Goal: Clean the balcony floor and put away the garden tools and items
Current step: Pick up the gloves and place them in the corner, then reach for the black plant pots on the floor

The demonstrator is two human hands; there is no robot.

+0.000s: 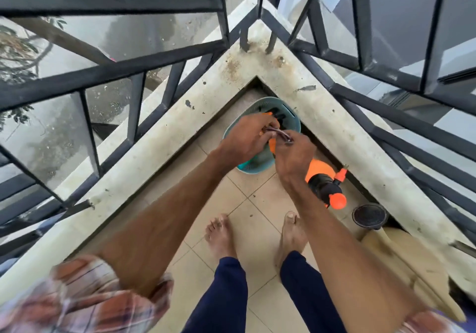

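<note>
Basically, thin dark item (pixel 279 134) gripped by left hand (pixel 244 139) and right hand (pixel 293 157) directly above teal basket (pixel 268 99), likely for dropping in; orange sprayer (pixel 327 186) parked beside basket.

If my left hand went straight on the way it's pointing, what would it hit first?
Probably the teal basket right beyond the left hand, which grips a small tool with the right hand; depth is hard to judge from above.
</note>
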